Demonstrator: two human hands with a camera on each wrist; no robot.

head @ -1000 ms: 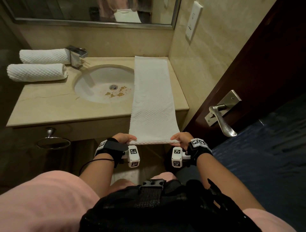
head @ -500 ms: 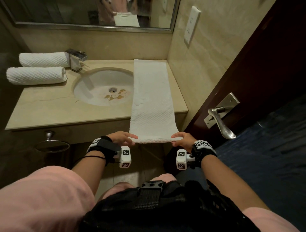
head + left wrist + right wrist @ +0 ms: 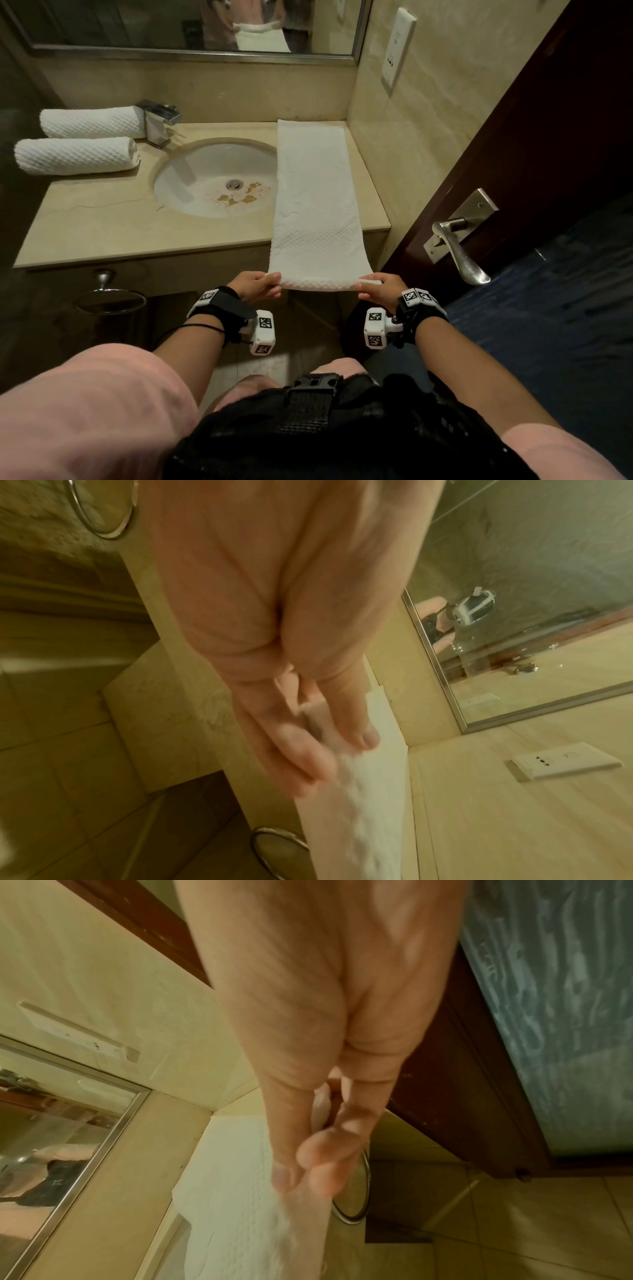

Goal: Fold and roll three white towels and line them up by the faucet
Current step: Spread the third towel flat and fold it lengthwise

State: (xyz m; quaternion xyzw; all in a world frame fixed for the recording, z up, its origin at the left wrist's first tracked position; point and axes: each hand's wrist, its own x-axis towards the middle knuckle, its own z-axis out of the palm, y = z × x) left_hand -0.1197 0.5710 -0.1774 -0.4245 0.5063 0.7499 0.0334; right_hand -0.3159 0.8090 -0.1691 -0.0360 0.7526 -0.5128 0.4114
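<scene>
On the right side of the counter (image 3: 102, 219), beside the sink (image 3: 191, 178), the third towel (image 3: 315, 192) is lying as a long narrow strip, folded lengthwise, its far end touching the back wall and its near end hanging past the counter edge. The left hand (image 3: 255, 286) is pinching the near left corner between thumb and fingers, and the right hand (image 3: 380, 287) is pinching the near right corner the same way; the wrist views are showing each thumb pressing on top of the cloth with fingers underneath.

Compared with a second ago, the hands are sitting lower and closer to the body, and the near edge is now being held out level in the air instead of drooping against the cabinet front. The strip is looking taut and flat along its length, with only a slight ripple near the middle. That is suggesting the folding is done and the hem is being evened before the roll is starting.

Two rolls are already lying left of the faucet (image 3: 159, 123): roll one (image 3: 90, 121) touching its side, roll two (image 3: 75, 156) just in front. So two thirds of the job is looking finished. Next, I judge, the near edge is needing to be turned over tightly and rolled toward the wall, both corners staying level so the roll is not coning.
</scene>
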